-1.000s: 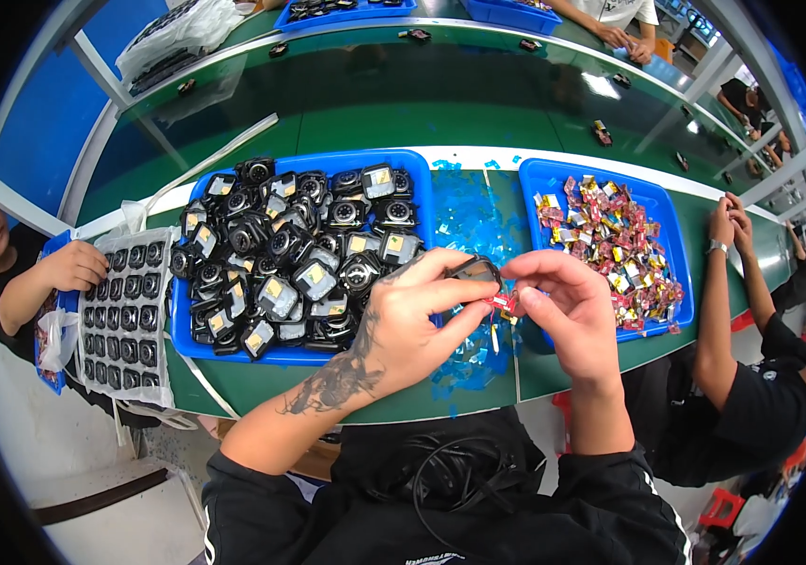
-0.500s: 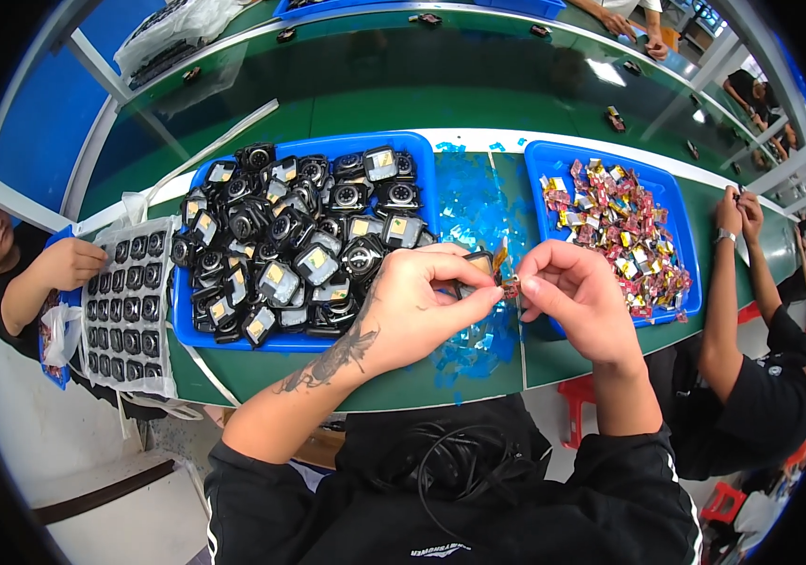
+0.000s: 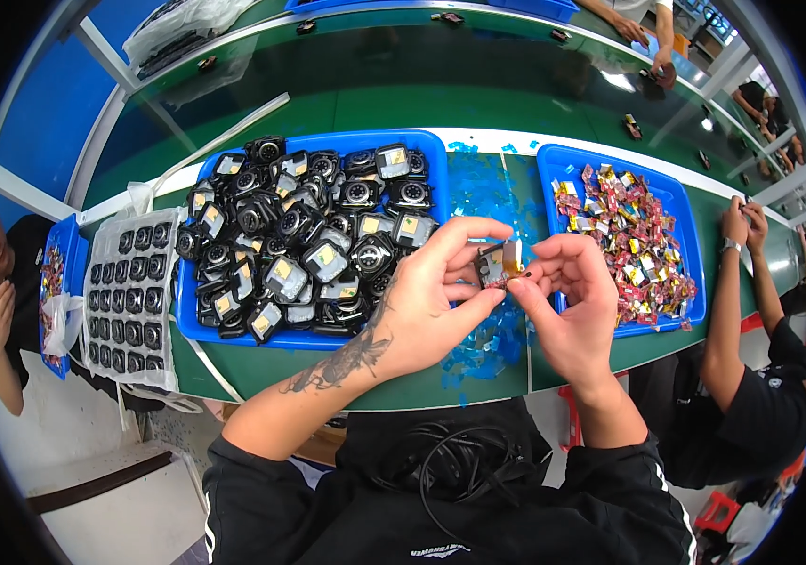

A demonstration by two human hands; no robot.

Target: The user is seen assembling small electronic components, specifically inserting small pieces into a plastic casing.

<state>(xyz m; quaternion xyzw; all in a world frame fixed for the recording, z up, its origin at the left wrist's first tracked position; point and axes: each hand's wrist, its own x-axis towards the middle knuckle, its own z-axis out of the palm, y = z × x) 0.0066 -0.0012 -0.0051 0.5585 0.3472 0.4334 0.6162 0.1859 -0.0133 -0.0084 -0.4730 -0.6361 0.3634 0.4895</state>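
Gripping small dark watch unit (image 3: pixel 494 267) btwn thumb & fingers of L hand (image 3: pixel 436 297), above green bench (image 3: pixel 394 389) & blue scraps (image 3: pixel 478 360). Touching unit's near R edge w/ thumb & index of R hand (image 3: pixel 577 306), w/ tips drawn close; can't tell if pinching anything. To L of hands, blue tray (image 3: pixel 440 171) heaped w/ black watch bodies (image 3: pixel 328 264); to R, 2nd blue tray (image 3: pixel 670 191) w/ red & yellow bits (image 3: pixel 643 254). Farther L, white sheet (image 3: pixel 151 379) w/ rows of watch cases (image 3: pixel 131 331), near co-worker's hand (image 3: pixel 0 315). At far R, 2 hands of another person (image 3: pixel 733 224), close together.
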